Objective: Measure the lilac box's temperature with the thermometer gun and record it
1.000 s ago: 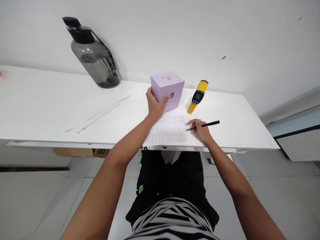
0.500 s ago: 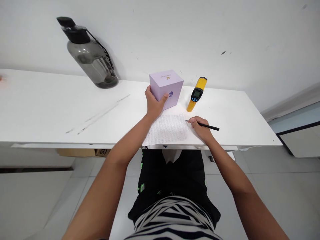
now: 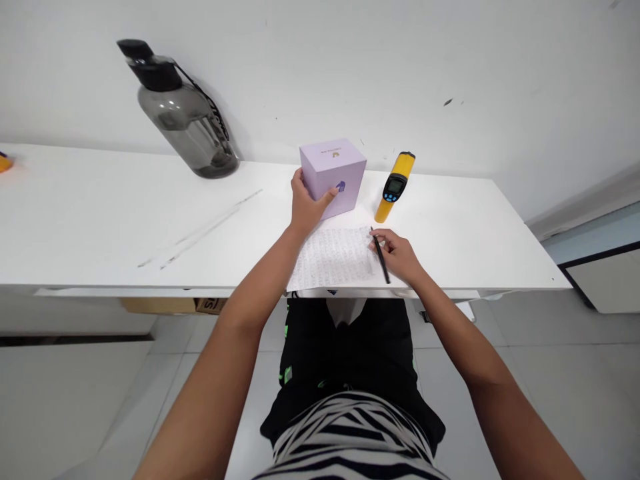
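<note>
My left hand [image 3: 309, 202] is wrapped round the near left corner of a lilac box [image 3: 334, 163], its thumb across the front face. The box stands at the back of the white table, close to the wall. Between the fingers of my right hand [image 3: 396, 253] is a slim black pen [image 3: 381, 257], lying over the right edge of a sheet of paper [image 3: 333, 259]. Rows of small handwriting cover the sheet, which reaches the table's front edge. Just beyond my right hand stands a yellow and black infrared thermometer [image 3: 395, 187] with a small screen and blue buttons.
A grey see-through water bottle [image 3: 187, 120] with a black lid stands at the back left by the wall. At the far left edge a small orange thing [image 3: 5, 162] is partly cut off. Under the table lies a cardboard box [image 3: 165, 305].
The pen has swung round in my right hand, from pointing rightward to pointing down toward the table's front edge. My left hand and the lilac box have stayed in place.
</note>
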Demonstrator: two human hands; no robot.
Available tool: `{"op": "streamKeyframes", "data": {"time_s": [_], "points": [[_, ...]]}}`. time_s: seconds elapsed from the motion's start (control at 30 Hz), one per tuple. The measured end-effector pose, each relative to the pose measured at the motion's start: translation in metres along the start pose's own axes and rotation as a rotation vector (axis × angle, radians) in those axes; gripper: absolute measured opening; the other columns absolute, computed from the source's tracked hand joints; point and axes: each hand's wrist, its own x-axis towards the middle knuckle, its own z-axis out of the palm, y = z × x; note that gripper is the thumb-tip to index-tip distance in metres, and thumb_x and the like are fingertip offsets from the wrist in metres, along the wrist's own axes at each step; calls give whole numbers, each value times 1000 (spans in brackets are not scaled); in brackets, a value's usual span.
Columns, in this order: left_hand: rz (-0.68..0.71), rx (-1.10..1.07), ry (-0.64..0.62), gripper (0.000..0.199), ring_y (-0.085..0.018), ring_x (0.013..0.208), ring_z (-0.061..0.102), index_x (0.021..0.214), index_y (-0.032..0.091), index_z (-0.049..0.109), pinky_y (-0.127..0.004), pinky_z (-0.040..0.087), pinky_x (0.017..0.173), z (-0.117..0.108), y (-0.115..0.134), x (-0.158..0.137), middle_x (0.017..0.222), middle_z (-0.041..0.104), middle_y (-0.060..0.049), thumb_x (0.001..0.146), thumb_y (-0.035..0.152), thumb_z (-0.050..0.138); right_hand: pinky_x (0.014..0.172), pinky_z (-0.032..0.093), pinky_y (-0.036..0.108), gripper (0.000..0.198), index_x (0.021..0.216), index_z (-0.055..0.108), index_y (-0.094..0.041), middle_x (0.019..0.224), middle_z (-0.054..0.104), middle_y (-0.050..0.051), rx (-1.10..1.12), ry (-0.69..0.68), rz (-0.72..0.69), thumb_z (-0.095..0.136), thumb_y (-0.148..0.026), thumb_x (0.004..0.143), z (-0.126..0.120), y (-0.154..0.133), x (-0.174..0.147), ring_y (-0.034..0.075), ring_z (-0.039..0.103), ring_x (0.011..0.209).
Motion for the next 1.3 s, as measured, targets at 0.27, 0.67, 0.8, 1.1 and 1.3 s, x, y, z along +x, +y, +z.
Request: {"op": "streamKeyframes", "data": {"time_s": [0.27,0.67,0.8,1.1,1.3], "points": [[-15,18,-29,103,-36,143,45,144,32,35,-52,40,120,-2,0,2,151,40,-15,63,74,83,61,44,30,33,118,71,-24,97,76,3,-15,-8,24,64,-37,89,0,-3,0,11,43,52],[-12,4,-96,99,-32,137,48,138,32,37,-51,43,117,-6,-6,4,142,44,-12,62,68,88,61,47,31,40,124,74,-24,97,78,4,-44,-9,19,64,-43,91,1,-4,0,11,43,52],[-31,-21,-92,96,-32,137,49,136,31,40,-51,43,117,-6,-5,4,141,45,-12,62,63,90,61,48,31,39,123,74,-25,96,77,3,-29,-15,34,64,-41,90,1,-6,1,12,43,52],[-67,-39,-83,94,-32,136,50,136,31,42,-49,44,116,-7,2,1,142,47,-12,61,59,92,77,56,38,31,115,72,-25,109,72,8,-60,306,-110,60,-43,92,2,-2,0,18,63,77],[-79,-3,-13,91,-33,135,51,133,29,44,-51,45,114,-8,11,-3,143,48,-14,61,60,91,84,56,41,46,130,59,-26,129,61,12,-24,400,17,65,-40,87,4,13,4,22,64,101]]}}
